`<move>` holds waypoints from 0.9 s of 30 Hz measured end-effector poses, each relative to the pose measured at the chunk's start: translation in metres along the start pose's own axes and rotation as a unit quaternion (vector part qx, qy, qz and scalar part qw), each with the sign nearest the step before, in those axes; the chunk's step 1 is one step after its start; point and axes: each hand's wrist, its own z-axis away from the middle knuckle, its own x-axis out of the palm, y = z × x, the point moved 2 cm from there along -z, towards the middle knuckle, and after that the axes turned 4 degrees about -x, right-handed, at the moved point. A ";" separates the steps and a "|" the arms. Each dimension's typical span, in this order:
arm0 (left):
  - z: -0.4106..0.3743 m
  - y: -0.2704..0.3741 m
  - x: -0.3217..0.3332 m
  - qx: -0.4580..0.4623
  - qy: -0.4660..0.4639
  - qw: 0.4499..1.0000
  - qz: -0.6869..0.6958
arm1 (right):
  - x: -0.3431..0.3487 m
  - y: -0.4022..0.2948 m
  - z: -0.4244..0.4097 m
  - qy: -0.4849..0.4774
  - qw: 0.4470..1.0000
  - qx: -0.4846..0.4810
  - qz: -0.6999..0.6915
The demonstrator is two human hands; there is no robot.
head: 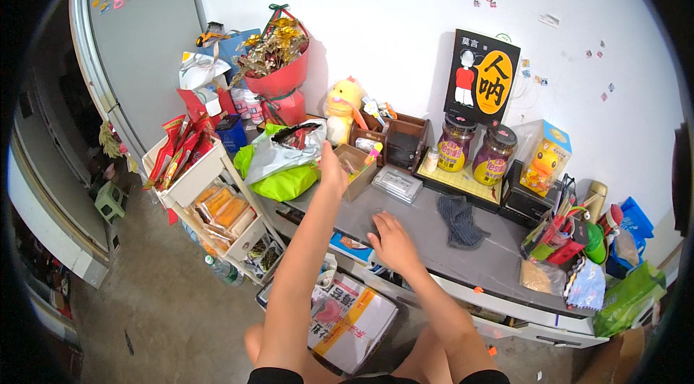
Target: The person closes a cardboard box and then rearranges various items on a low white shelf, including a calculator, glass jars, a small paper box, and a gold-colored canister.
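My left hand (pixel 333 171) reaches to the right edge of a white-grey plastic bag (pixel 282 152), which lies on a bright green bag (pixel 284 183). I see this hand edge-on; whether its fingers grip the bag is hidden. Just right of it stands a small open cardboard box (pixel 360 180) with small items inside. My right hand (pixel 394 244) is at the front of the dark grey tabletop (pixel 428 254), palm down, fingers apart, nothing in it. Beyond it lies a flat silver-grey case (pixel 397 183). Folded dark grey socks (pixel 461 222) lie to its right.
A cream trolley (pixel 190 189) with snack packets adjoins the table's left end. Behind are a red-wrapped bouquet (pixel 279 85), a yellow plush chick (pixel 342 104), a wooden organizer (pixel 404 140) and two jars (pixel 492 153). Below, a partly open drawer (pixel 542 330) and a carton (pixel 352 324) sit near my legs.
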 end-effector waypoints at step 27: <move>0.115 -0.022 -0.008 0.248 -0.030 0.637 -0.729 | -0.034 0.080 -0.051 0.061 0.985 0.089 0.138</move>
